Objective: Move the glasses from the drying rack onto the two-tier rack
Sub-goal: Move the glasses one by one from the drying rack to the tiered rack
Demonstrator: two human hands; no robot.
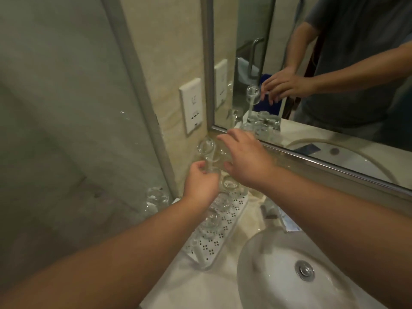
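Note:
A white perforated drying rack (214,244) lies on the counter left of the basin, with several clear glasses (220,202) standing upside down on it in a row. My left hand (200,184) grips the stem of an inverted stemmed glass (206,148), whose round foot points up toward the corner. My right hand (247,161) hovers just right of that glass with fingers spread and relaxed, holding nothing I can see. Faint clear shapes lie in the corner below the mirror; I cannot make out the two-tier rack there.
A white basin (278,282) with a metal drain (304,269) fills the lower right. A framed mirror (312,63) runs along the back, a wall socket (192,105) sits left of it, and a glass partition (66,108) bounds the left. A small packet (287,221) lies behind the basin.

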